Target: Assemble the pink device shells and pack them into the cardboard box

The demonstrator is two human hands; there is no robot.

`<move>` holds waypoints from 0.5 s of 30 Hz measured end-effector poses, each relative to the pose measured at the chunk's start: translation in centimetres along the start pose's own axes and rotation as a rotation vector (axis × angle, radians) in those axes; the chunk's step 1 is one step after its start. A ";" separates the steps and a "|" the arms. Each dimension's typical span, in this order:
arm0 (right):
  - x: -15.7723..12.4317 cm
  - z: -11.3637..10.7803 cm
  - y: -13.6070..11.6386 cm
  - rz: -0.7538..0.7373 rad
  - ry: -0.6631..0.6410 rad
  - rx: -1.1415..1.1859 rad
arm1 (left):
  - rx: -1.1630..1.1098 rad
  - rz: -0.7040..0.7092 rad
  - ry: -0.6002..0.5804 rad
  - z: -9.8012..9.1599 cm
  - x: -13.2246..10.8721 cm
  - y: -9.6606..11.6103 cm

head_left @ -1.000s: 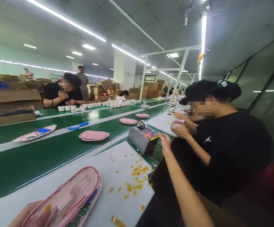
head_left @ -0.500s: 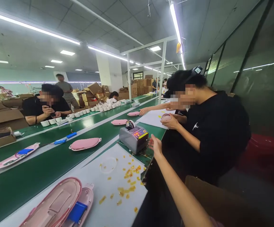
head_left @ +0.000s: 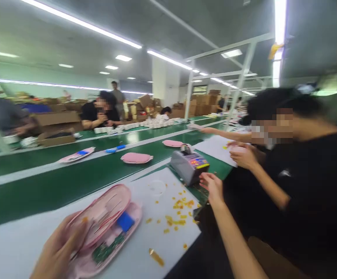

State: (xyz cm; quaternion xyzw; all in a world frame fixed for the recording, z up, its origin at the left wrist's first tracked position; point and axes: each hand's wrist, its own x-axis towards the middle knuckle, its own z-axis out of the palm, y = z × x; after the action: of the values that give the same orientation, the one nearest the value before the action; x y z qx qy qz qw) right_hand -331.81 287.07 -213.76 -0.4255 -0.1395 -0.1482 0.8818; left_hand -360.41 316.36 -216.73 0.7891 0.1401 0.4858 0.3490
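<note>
The left hand (head_left: 58,250) grips the near rim of the open pink plastic case (head_left: 104,228) on the white sheet (head_left: 139,252), a firm hold that keeps the red wires (head_left: 107,217) and green circuit board (head_left: 106,248) steady, while the empty right hand (head_left: 213,188) stays relaxed, near the tape dispenser (head_left: 189,167).

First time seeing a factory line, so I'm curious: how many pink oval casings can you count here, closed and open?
Closed pink casings on the green conveyor belt: 2
Distant open pink casing: 1
Nearby open pink casing at the left hand: 1
Total: 4
</note>
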 end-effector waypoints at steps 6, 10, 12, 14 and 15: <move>-12.4 8.8 0.6 -0.544 -0.830 -0.275 | -0.567 -0.187 -0.125 0.0 -0.4 -0.9; -18.4 15.3 3.1 -1.048 -1.323 -0.524 | -0.743 -0.192 -0.138 0.4 -0.8 -1.4; -19.1 17.0 4.6 -1.252 -1.397 -0.686 | -0.772 -0.140 -0.078 0.7 -0.9 -2.0; -18.9 17.5 5.5 -1.330 -1.444 -0.752 | -0.772 -0.090 -0.013 0.9 -0.9 -2.6; -18.8 17.3 5.7 -1.301 -1.457 -0.744 | -0.764 -0.075 -0.002 0.9 -0.9 -2.9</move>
State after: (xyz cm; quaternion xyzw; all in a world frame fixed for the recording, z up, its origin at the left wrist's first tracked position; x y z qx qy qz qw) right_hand -348.94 306.84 -214.41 -0.4993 -0.7851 -0.3355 0.1476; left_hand -359.70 317.52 -219.59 0.5968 -0.0225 0.4891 0.6357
